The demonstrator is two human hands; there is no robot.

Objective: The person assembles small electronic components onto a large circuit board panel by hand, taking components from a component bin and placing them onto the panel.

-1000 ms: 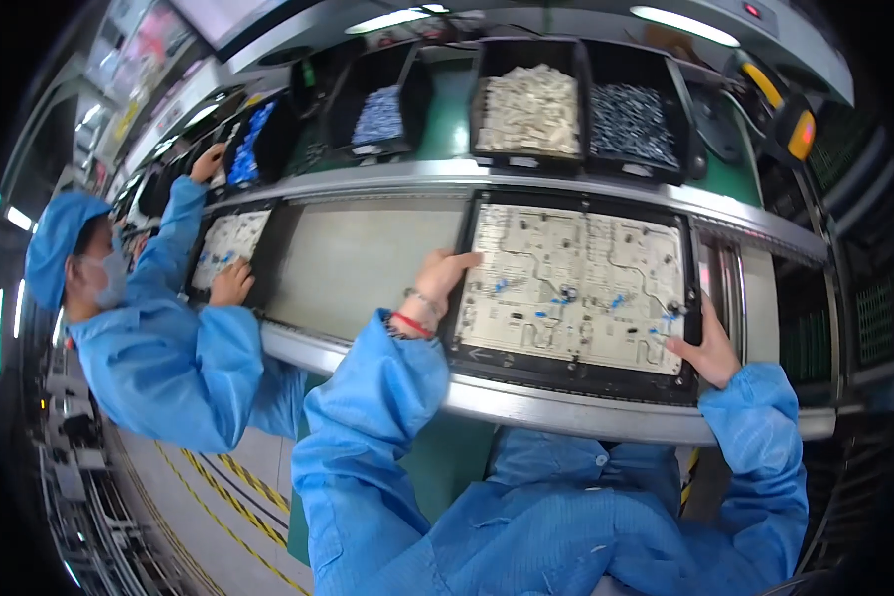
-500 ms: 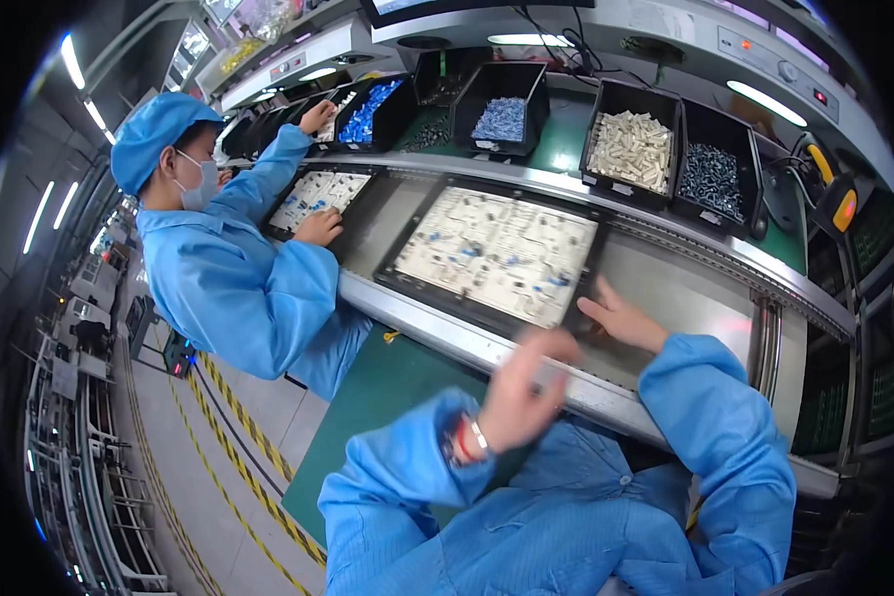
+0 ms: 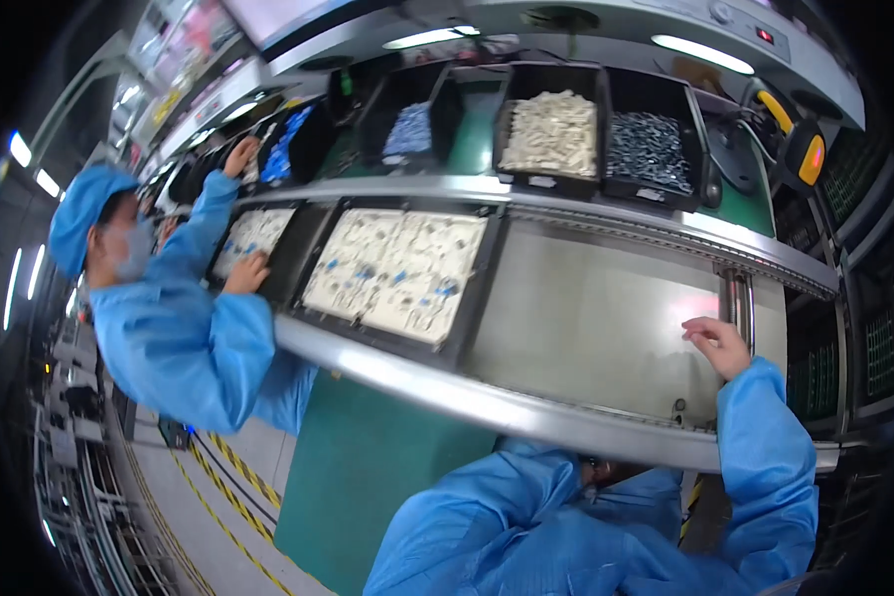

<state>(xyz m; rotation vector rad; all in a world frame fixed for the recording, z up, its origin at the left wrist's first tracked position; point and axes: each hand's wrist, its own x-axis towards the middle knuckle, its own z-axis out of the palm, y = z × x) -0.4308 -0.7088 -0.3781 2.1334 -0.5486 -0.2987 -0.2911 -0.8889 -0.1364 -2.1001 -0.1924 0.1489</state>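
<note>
Hiding below the rail, left hand unreadable; right hand [image 3: 717, 344] hovers loosely curled, empty, over conveyor [image 3: 586, 308].

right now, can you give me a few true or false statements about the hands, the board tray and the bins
1. The right hand is over the bare belt, right of the board tray. True.
2. The right hand rests on the board tray. False: it is well apart from the tray and holds nothing that shows.
3. The left hand is pressing on the tray. False: the left hand is not in view; only a blue sleeve shows low in the picture.
4. A bin of pale parts sits next to a bin of dark parts behind the belt. True.
5. The co-worker at the left has both hands down by their sides. False: one hand reaches up to a bin, the other is on a second tray.
</note>
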